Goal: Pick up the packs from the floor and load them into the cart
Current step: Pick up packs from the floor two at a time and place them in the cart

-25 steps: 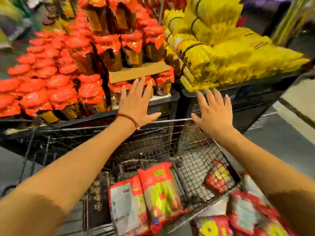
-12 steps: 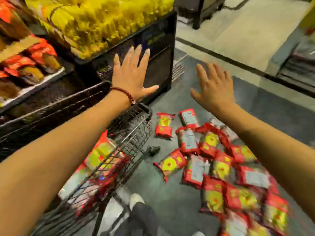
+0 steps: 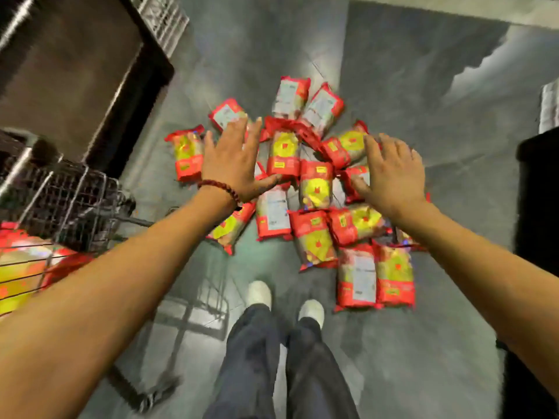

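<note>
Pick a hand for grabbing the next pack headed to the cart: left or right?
Left, probably. The left hand hangs open over the packs on the cart side of the pile, so its carry looks shorter. The right hand, also open, hangs over the pile's far side.

A heap of red-and-yellow packs (image 3: 314, 189) lies flat on the grey floor (image 3: 423, 101), beneath and between the two outstretched hands. Some show a yellow front, others a pale printed back; many overlap or touch, pointing different ways. One pack (image 3: 186, 155) lies just left of the left hand (image 3: 233, 158), slightly apart from the rest. The wire cart (image 3: 69, 204) stands left of the left forearm, with more red-and-yellow packs inside it.
</note>
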The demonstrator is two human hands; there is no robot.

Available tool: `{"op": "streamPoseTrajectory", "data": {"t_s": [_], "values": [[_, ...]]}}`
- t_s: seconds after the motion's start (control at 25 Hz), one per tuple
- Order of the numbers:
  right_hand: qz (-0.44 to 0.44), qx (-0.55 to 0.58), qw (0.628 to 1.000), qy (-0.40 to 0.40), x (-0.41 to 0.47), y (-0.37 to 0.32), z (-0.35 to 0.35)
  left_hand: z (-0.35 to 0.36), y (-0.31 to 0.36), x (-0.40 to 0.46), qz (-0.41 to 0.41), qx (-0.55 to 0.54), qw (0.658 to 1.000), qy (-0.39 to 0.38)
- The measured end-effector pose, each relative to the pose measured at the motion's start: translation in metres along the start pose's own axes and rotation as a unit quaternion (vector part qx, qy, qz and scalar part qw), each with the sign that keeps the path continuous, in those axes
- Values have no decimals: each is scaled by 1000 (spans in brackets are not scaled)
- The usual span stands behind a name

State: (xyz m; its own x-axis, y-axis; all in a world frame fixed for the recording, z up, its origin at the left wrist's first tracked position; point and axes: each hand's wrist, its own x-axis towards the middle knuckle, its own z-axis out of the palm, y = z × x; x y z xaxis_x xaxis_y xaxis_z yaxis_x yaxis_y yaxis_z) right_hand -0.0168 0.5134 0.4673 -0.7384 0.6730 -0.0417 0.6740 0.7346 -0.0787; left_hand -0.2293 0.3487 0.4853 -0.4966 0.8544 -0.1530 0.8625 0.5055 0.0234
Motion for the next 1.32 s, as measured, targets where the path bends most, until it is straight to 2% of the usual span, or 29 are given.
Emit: {"op": "streamPoseTrajectory", "data": {"t_s": [0.12,0.36,0.6,0.68,0.84,0.92,1.04,1.12,1.2,1.24,1.32], "values": [[62,12,997,-51,-29,47,75,75,45,17,45,0,998,-45],[176,29,980,-86,-86,134,197,211,130,33,122,7,983,-139],[221,15,969,-112,-150,226,286,327,224,20,149,-4,967,-205],[230,18,964,-135,-165,254,326,367,251,14,139,-2,964,-226],[227,33,952,-203,-191,300,413,464,285,-4,78,-33,972,-217],[213,27,946,-244,-202,317,459,512,300,-20,37,-43,965,-255],[233,78,921,-302,-215,337,536,590,325,-41,-102,-103,917,-372],[301,210,880,-303,-218,347,579,634,333,-47,-237,-229,857,-397],[392,349,818,-234,-220,356,608,667,334,-52,-327,-378,802,-327],[417,386,793,-220,-222,359,617,678,335,-55,-344,-428,781,-298],[430,413,777,-202,-226,361,625,684,335,-59,-346,-482,760,-265]]}}
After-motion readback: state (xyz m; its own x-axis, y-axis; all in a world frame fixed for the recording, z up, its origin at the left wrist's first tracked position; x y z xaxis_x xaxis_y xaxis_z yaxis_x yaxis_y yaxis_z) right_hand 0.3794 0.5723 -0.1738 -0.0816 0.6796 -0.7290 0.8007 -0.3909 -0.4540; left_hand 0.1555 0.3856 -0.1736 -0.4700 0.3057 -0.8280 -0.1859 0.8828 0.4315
